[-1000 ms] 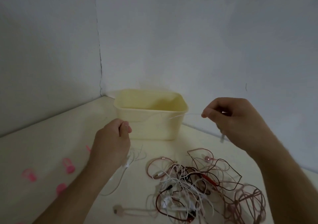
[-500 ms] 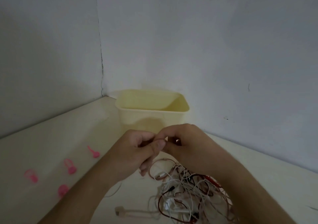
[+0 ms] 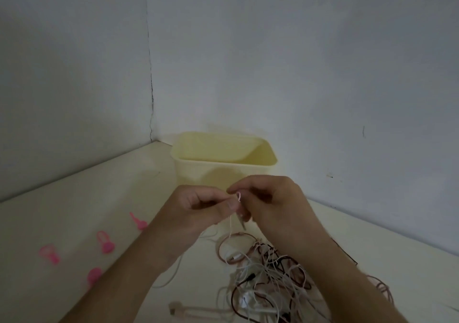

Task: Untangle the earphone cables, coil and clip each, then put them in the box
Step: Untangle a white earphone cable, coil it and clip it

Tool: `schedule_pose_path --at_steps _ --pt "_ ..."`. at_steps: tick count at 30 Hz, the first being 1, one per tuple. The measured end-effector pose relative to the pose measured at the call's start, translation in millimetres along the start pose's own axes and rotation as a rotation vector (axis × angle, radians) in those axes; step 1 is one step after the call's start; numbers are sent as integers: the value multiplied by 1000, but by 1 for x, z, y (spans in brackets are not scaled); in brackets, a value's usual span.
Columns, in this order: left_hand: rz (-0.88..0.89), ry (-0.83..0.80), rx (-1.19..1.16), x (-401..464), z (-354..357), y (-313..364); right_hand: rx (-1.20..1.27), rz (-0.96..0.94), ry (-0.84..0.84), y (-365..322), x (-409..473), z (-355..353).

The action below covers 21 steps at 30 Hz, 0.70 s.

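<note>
Together 2 hands (image 3: 238, 206) pinching cable (image 3: 231, 226), 4 clips (image 3: 106, 244), 1 box (image 3: 198, 171)

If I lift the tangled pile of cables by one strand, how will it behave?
The cable pile looks thin and floppy, so it would probably sag. Its loops cross each other, so neighbours would likely drag along. It seems light.

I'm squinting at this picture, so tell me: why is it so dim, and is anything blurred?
Head view: dim, flat light, grey walls; a soft shadow from the hands on the box; the left hand and right hand are slightly soft, the pink clips smeared, and the wall corner line bends from the wide lens.
</note>
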<state>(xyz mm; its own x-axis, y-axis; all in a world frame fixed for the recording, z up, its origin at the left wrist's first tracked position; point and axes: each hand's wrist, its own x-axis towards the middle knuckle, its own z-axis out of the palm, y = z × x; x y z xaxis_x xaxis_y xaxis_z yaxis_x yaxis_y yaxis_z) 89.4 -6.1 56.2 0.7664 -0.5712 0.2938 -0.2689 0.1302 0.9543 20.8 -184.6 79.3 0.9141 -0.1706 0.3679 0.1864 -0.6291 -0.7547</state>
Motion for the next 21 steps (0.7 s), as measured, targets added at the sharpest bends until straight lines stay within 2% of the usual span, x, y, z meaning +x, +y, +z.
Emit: schedule_pose_path --at_steps 2,4,8,11,16,17,21 --pt "28 130 -11 -1 2 -1 340 156 -64 -7 -1 1" --pt "21 243 -33 -1 5 0 491 213 -121 -10 -1 2" --pt "-35 286 -67 0 10 -2 345 149 -236 -14 -5 6" --pt "-71 281 -7 0 10 -1 309 176 -249 -14 -7 9" --pt "17 392 152 4 0 -4 64 158 -243 -9 0 3" --pt "28 363 172 5 -2 -4 40 150 -254 -9 2 0" --pt "-103 53 81 4 1 -3 -14 128 -257 -9 4 -9"
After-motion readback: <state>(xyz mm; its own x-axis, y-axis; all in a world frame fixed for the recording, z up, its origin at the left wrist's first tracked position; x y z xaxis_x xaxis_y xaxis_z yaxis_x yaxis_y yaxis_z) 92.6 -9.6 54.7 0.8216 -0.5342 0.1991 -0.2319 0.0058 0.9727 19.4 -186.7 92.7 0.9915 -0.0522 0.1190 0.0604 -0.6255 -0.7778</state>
